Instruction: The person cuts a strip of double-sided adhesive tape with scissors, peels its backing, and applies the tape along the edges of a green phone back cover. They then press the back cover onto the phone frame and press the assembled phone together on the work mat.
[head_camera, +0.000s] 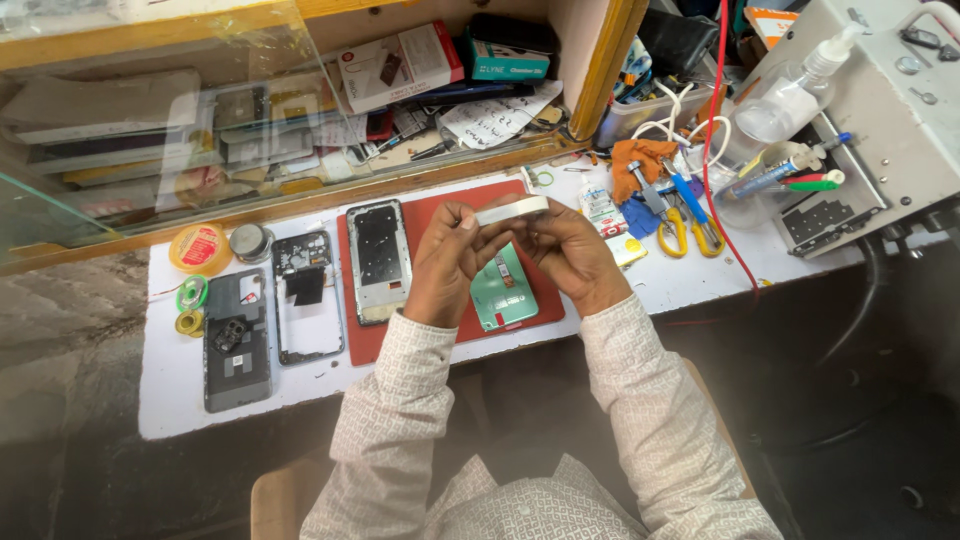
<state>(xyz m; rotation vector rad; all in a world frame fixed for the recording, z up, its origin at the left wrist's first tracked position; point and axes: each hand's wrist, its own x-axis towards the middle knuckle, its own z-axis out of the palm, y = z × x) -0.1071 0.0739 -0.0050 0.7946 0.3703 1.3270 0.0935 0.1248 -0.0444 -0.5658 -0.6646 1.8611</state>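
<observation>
White worktop (420, 375) runs along the front of a wooden-framed glass display counter (130, 130), with dark floor at either end. Behind the glass at the far left lie flat boxes and phone-part packages in grey, purple and yellow, their details blurred by reflection. On the worktop below sit a yellow tape roll with a red label (199, 248), a small round metal tin (250, 242), a green ring-shaped spool (192, 293) and a dark grey phone back cover (236, 340). Next comes a black-and-white phone mid-frame (307, 298), then a red rectangular work mat (430, 215) carrying a silver-edged phone chassis (379, 260) and a mint-green phone back panel (505, 290).

Above the mat, the left hand (447, 262) and the right hand (575, 255) together hold up a white roll of tape (512, 209), fingers of both closed on its rim, thumbs near its edge.

Back on the counter shelf stand a white-and-red rectangular box (400, 65) and a teal box (510, 62), with handwritten white paper slips (495, 115) beneath. Rightward lie an orange cloth (640, 160), yellow-handled scissors (672, 225), blue-handled pliers (700, 205) and a clear plastic tub (650, 115) holding white cable. A clear pump bottle (795, 95), its liquid level unclear, stands against a grey metal machine (880, 120) at the far right.
</observation>
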